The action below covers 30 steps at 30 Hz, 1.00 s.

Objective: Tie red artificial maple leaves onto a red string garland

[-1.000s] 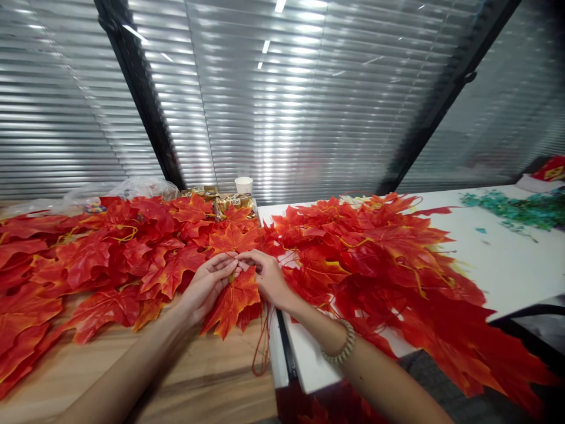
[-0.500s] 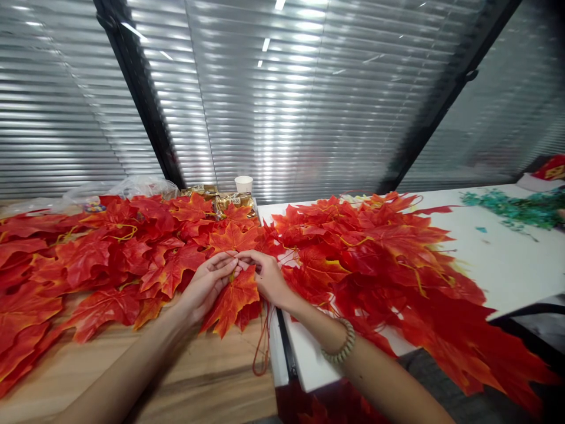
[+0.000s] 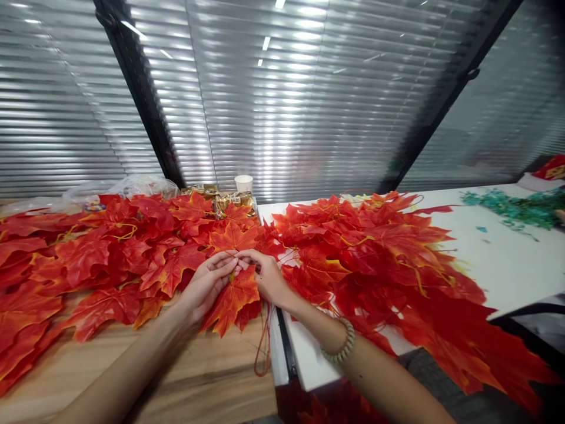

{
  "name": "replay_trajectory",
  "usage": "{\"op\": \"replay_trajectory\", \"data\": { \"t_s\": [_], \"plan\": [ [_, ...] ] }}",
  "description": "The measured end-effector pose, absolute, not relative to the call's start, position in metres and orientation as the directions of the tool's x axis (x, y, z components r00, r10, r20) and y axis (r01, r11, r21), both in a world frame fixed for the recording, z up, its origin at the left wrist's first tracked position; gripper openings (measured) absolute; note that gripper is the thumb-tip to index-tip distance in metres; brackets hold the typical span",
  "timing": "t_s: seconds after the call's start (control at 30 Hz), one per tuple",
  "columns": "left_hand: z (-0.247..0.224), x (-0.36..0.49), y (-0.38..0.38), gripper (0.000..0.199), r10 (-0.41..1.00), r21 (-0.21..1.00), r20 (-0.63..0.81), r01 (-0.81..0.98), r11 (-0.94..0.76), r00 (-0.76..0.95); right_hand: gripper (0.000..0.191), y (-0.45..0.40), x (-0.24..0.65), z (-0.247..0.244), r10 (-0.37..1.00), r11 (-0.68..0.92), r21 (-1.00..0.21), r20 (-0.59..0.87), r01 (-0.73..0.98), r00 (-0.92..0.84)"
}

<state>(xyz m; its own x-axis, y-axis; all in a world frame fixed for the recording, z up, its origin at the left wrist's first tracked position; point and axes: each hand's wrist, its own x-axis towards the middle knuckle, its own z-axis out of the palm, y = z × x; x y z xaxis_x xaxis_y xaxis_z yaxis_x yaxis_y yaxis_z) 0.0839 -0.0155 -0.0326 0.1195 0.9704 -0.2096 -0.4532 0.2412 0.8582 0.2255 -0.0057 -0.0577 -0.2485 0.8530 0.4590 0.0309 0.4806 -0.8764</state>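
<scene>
Left hand [image 3: 207,285] and right hand [image 3: 267,275] meet fingertip to fingertip, both closed in a fine pinch at the stem end of a red-orange maple leaf [image 3: 236,300]. Leaf blade sits between the hands, on their near side, tips toward the wearer; another red leaf shows partly under it. Thin strand at the fingertips; too small to tell which hand has strand and which stem. Just nearer than the right hand, a loop of reddish cord [image 3: 261,360] by the seam between the wooden surface [image 3: 207,377] and the white surface [image 3: 516,265]. Left of the left hand: broad heap of red leaves [image 3: 88,259]. Right of the right hand: second heap [image 3: 379,253], spilling past the white edge. Beaded bracelet [image 3: 339,347] on the right wrist side. Beyond the hands: gold packets [image 3: 233,203], white cup [image 3: 243,185]. Far right of the right hand: green sprigs [image 3: 516,207].
</scene>
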Motion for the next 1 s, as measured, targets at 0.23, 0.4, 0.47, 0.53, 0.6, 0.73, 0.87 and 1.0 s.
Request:
{"op": "replay_trajectory", "data": {
  "t_s": [0.23,0.4,0.47,0.53,0.6,0.73,0.87,1.0],
  "plan": [
    [-0.0321,0.0838,-0.0149,0.020,0.971,0.859,-0.210,-0.452,0.239,0.116,0.026,-0.0072,0.2260,-0.0558,0.854,0.489,-0.869,0.462,0.068,-0.241],
    [-0.0342,0.0833,-0.0139,0.020,0.971,0.861,-0.208,-0.450,0.237,0.115,0.031,-0.0064,0.2254,-0.0585,0.854,0.489,-0.868,0.456,0.087,-0.252],
    [-0.0348,0.0834,-0.0137,0.020,0.973,0.861,-0.200,-0.452,0.232,0.118,0.032,-0.0065,0.2254,-0.0583,0.854,0.490,-0.867,0.455,0.093,-0.253],
    [-0.0352,0.0834,-0.0137,0.020,0.973,0.861,-0.196,-0.454,0.231,0.122,0.034,-0.0066,0.2255,-0.0576,0.854,0.491,-0.866,0.456,0.095,-0.251],
    [-0.0354,0.0835,-0.0138,0.020,0.972,0.860,-0.198,-0.454,0.234,0.126,0.035,-0.0067,0.2256,-0.0570,0.852,0.494,-0.865,0.459,0.094,-0.251],
    [-0.0352,0.0836,-0.0140,0.020,0.972,0.860,-0.198,-0.453,0.233,0.125,0.034,-0.0064,0.2257,-0.0570,0.850,0.497,-0.864,0.463,0.088,-0.252],
    [-0.0341,0.0838,-0.0145,0.020,0.971,0.863,-0.202,-0.446,0.237,0.125,0.033,-0.0066,0.2262,-0.0572,0.850,0.496,-0.863,0.461,0.094,-0.253],
    [-0.0329,0.0839,-0.0152,0.020,0.971,0.862,-0.204,-0.447,0.239,0.126,0.035,-0.0068,0.2265,-0.0577,0.850,0.499,-0.860,0.460,0.110,-0.258]
  ]
}}
